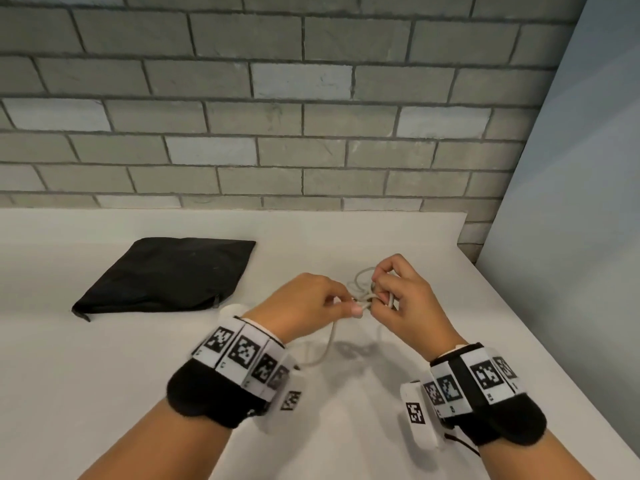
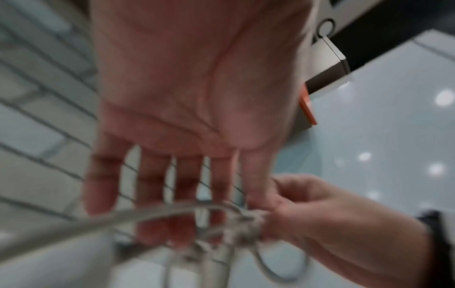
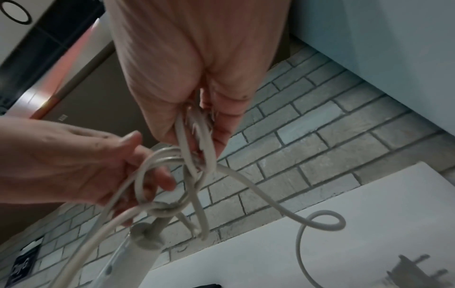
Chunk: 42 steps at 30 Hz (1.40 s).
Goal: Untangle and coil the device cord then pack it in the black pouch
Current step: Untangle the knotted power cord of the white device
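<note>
Labels: no readable text anywhere, only square b/w marker tags on your wristbands [image 1: 242,355]. Both hands together above the white table [image 1: 138,393], centre-right. Your left hand [image 1: 304,306] pinches the pale cord [image 1: 362,299] at the knot; your right hand [image 1: 401,299] has fingers curled round loops of it. Black pouch [image 1: 166,275] lies flat, far left, well apart. Head view alone shows the pouch; right wrist view alone shows the knot [image 3: 163,209] clearly & a loose loop [image 3: 320,220] trailing to the table. Left wrist view blurred.
</note>
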### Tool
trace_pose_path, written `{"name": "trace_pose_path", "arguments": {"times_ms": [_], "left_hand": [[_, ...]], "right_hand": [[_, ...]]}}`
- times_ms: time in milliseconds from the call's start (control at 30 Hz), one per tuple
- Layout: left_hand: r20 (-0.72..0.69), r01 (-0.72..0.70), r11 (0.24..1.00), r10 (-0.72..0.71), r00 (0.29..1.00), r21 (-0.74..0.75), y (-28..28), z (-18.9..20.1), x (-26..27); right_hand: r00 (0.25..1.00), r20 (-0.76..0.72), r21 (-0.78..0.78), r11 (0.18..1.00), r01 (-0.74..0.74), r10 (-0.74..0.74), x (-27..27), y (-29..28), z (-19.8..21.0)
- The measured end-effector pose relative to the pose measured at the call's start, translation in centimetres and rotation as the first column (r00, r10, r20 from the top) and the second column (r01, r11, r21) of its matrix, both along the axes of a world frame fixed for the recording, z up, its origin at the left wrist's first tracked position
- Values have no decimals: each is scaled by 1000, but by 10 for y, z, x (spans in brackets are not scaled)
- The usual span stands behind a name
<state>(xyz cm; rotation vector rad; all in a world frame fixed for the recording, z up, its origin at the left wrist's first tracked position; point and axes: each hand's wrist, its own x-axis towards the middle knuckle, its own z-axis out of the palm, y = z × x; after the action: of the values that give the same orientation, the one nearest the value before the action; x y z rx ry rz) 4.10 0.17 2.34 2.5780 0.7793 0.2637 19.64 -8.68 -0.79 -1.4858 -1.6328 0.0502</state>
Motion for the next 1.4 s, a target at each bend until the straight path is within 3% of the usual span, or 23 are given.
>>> {"name": "trace_pose_path", "arguments": {"times_ms": [100,233,300,400,533,700,767,833,867,900,1000,1100,1167,1233,1300,1333,1400], "left_hand": [[86,43,999,-45,995,28,-4,-8,13],[305,71,997,-70,950,10,1,-8,7],[462,42,986,38,886,-162,5,-4,-2],[656,97,891,248,713,-443,13,6,-18],[749,259,804,311,585,-536,17,9,-31],[834,547,631,407,371,-551,16,17,-33],[842,604,592,441,310,-533,18,21,-34],[835,606,587,472,284,-537,20,23,-36],[829,591,592,481,286,-548,21,22,-36],[821,570,600,487,297,-562,22,22,-35],[775,432,644,516,366,-632,23,18,-27],[659,53,726,588,469,-685,26,9,-19],[522,-314,807,571,634,-501,28,0,-17],[261,-520,849,524,811,-90,25,-7,-15],[154,-454,874,431,889,173,16,-12,-9],[127,-372,902,352,927,218,10,-13,-3],[39,-168,972,163,986,162,-2,-18,10]], "right_hand": [[999,-32,27,999,23,-22,2,-1,0],[978,-134,88,981,173,-161,11,-3,-6],[947,-180,31,960,277,-268,21,-3,-14],[892,-253,-106,927,359,-375,38,-4,-32],[846,-396,-168,934,314,-356,45,-3,-35],[759,-509,-365,900,237,-406,44,2,-35],[667,-632,-386,907,170,-394,43,1,-36],[528,-773,-372,926,70,-351,40,-1,-33],[486,-812,-352,935,33,-323,39,-3,-33],[492,-813,-347,938,18,-311,38,-4,-32],[669,-671,-361,929,80,-318,34,-3,-35],[754,-600,-301,949,99,-269,31,-3,-37],[773,-590,-260,961,91,-233,29,-4,-35],[788,-573,-238,966,101,-224,27,-3,-33],[807,-548,-233,967,106,-220,23,-3,-31],[820,-530,-232,967,107,-218,21,-2,-29],[848,-490,-231,968,98,-203,16,-1,-26]]}}
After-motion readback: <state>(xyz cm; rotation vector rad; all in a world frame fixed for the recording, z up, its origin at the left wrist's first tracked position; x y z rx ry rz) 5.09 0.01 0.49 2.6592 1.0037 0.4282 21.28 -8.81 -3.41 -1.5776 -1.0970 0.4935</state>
